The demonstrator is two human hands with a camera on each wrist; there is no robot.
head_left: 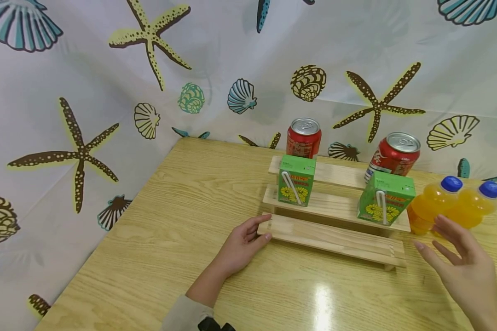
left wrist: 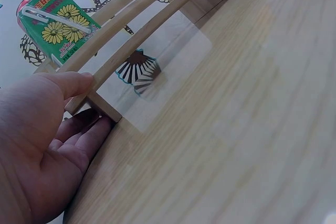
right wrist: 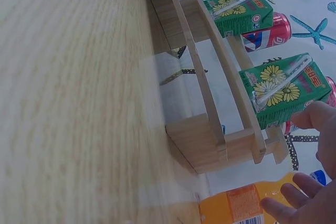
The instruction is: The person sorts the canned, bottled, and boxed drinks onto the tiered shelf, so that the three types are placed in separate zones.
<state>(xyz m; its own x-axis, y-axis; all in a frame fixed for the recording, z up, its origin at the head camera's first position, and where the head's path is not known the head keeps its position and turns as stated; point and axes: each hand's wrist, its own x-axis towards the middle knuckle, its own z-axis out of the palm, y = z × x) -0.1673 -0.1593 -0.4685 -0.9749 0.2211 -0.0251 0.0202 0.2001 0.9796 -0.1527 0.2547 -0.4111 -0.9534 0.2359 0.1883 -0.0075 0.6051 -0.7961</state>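
My left hand [head_left: 241,246] grips the left end of the lowest board of a three-tier wooden rack [head_left: 331,236]; in the left wrist view its thumb lies on the board's edge and its fingers curl round the end support. My right hand [head_left: 465,262] hovers with spread fingers just right of the rack, holding nothing. Nearest to it are two orange drink bottles with blue caps, one bottle [head_left: 432,202] partly behind the rack's end and another bottle [head_left: 474,207] beside it. On the middle tier stand a left green juice carton [head_left: 296,179] and a right green juice carton [head_left: 386,197], straws on their fronts.
A left red can [head_left: 303,140] and a right red can [head_left: 393,156] stand at the top tier, behind the cartons. A white cloth [head_left: 215,50] printed with shells and starfish hangs behind the wooden table [head_left: 170,220]. The table's left edge runs diagonally along the cloth.
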